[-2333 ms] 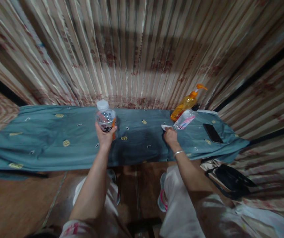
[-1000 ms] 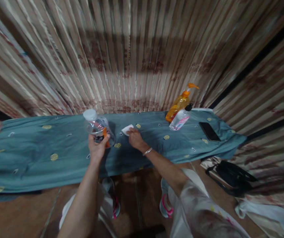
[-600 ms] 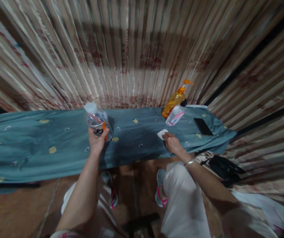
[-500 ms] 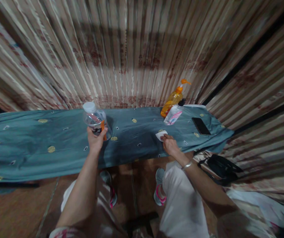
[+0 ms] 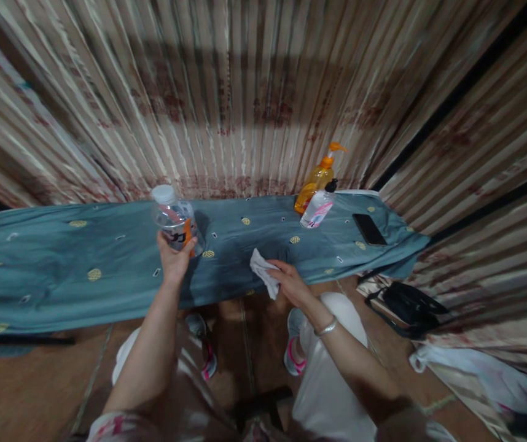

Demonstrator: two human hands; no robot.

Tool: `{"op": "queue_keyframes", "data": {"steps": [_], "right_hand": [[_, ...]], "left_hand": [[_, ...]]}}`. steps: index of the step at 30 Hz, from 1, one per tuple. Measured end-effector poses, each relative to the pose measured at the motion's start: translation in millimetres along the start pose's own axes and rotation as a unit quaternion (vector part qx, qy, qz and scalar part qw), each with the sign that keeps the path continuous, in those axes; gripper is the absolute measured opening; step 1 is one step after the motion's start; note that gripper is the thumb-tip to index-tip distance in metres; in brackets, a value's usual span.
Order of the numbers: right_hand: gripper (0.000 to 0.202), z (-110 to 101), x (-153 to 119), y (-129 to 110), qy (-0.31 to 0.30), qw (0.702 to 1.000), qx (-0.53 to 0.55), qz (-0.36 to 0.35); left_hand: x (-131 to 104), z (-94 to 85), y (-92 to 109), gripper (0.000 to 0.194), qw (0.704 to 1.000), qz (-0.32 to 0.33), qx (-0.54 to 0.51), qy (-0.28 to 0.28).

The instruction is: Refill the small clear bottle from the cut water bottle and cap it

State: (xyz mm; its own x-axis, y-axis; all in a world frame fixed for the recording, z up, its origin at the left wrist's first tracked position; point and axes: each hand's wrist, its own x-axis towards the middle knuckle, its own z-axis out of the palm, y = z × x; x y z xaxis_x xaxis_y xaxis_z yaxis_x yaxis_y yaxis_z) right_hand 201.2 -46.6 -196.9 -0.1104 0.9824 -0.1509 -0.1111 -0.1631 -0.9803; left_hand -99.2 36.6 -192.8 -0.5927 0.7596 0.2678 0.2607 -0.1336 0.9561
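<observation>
My left hand [image 5: 175, 261] is wrapped round the lower part of a clear plastic bottle [image 5: 174, 215] with a white cap and an orange and black label. The bottle stands, slightly tilted in view, on the blue-green cloth. Over the front part of the table, my right hand [image 5: 288, 281] grips a crumpled white cloth [image 5: 263, 273] between thumb and fingers. Beyond that hand stand a clear bottle [image 5: 317, 209] with a black top and pink label, and an amber pump bottle [image 5: 312, 184] with an orange pump head.
A black phone [image 5: 369, 229] lies at the right of the cloth-covered table [image 5: 61, 276]. Pleated curtains [image 5: 245, 123] rise behind and to the right. On the floor at the right is a black bag [image 5: 411, 307]. My knees and shoes are below the front edge.
My right hand has moved left and toward me with the white cloth, from near the clear bottle to the table's front middle. My left hand stays on the bottle.
</observation>
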Motion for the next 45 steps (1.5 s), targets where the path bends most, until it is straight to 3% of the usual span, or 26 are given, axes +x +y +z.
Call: {"op": "queue_keyframes", "data": {"steps": [4, 8, 12, 15, 19, 23, 25, 30, 35, 39, 42, 45], "right_hand": [[0.039, 2.2, -4.5, -0.4, 0.011, 0.991, 0.124, 0.042], [0.040, 3.8, -10.9, 0.6, 0.031, 0.987, 0.148, 0.049], [0.043, 2.9, -14.8, 0.5, 0.038, 0.986, 0.156, 0.046], [0.043, 1.9, -16.5, -0.4, 0.040, 0.986, 0.157, 0.038], [0.044, 1.3, -19.0, 0.9, 0.038, 0.988, 0.147, 0.018], [0.044, 1.6, -21.3, 6.0, 0.037, 0.994, 0.106, -0.013], [0.045, -0.1, -19.3, 7.3, 0.042, 0.996, 0.068, -0.034], [0.033, -14.6, 5.1, -3.4, 0.071, 0.988, -0.098, -0.100], [0.032, -17.6, 31.4, -17.3, 0.081, 0.940, -0.296, -0.148], [0.039, -13.2, 30.6, -17.2, 0.044, 0.905, -0.393, -0.158], [0.045, -37.4, 24.3, -25.7, 0.055, 0.892, -0.417, -0.165], [0.039, -86.3, 19.2, -45.1, 0.126, 0.906, -0.377, -0.148]], "left_hand": [[-4.6, -11.3, -6.4, 0.101, 1.000, -0.006, 0.008, 0.025], [-20.2, -31.9, -4.9, 0.103, 0.999, 0.023, 0.022, 0.038], [-39.6, -50.0, 14.0, 0.103, 0.998, 0.020, 0.044, 0.036], [-60.0, -52.5, 33.2, 0.099, 0.999, 0.014, 0.044, 0.021], [-104.4, -41.0, 45.0, 0.085, 0.998, 0.018, 0.002, -0.058], [-150.8, -23.5, 41.6, 0.069, 0.983, -0.025, -0.028, -0.178], [-163.2, -17.1, 39.6, 0.066, 0.979, -0.035, -0.034, -0.200], [-160.9, -9.7, 32.0, 0.063, 0.978, 0.007, -0.007, -0.209], [-157.2, 10.2, 13.7, 0.059, 0.970, 0.076, 0.040, -0.226], [-162.6, 31.7, 7.3, 0.059, 0.962, 0.111, 0.041, -0.246], [-163.3, 38.3, 6.9, 0.058, 0.960, 0.109, 0.040, -0.253], [-162.0, 39.0, 7.6, 0.058, 0.962, 0.095, 0.036, -0.254]]}}
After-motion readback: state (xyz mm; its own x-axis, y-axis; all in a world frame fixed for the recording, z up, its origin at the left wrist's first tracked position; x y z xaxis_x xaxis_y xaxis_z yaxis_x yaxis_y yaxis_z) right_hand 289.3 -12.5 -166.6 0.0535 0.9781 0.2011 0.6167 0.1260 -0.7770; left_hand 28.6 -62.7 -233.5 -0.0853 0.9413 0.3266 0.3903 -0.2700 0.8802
